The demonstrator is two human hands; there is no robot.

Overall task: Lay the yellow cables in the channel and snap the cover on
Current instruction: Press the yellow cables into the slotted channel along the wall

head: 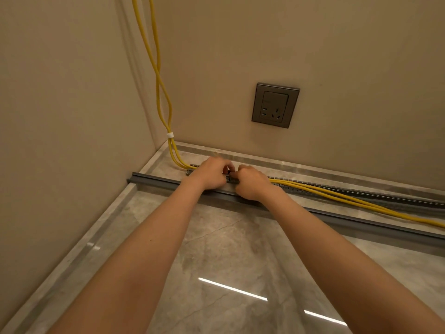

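Head view: In the corner of a beige-walled room, a person reaches both bare arms out to a grey slotted channel that runs left to right along the polished marble floor, close to the far wall. The left hand and right hand sit side by side, almost touching, on the channel's left part. Both have their fingers curled and bunched together, tips turned down into the channel. Whether they pinch the cables or the channel's wall cannot be told, since the hands hide that spot.

The yellow cables drop down the corner from above and are bound by a white tie just above the floor. They bend right into the channel's left end and pass under the hands. Right of the hands they rise out over the channel's near edge and trail across the floor to the right edge of view.

The long grey cover lies loose on the floor just in front of the channel, parallel to it, under both wrists. A grey wall socket is set in the far wall above the hands.
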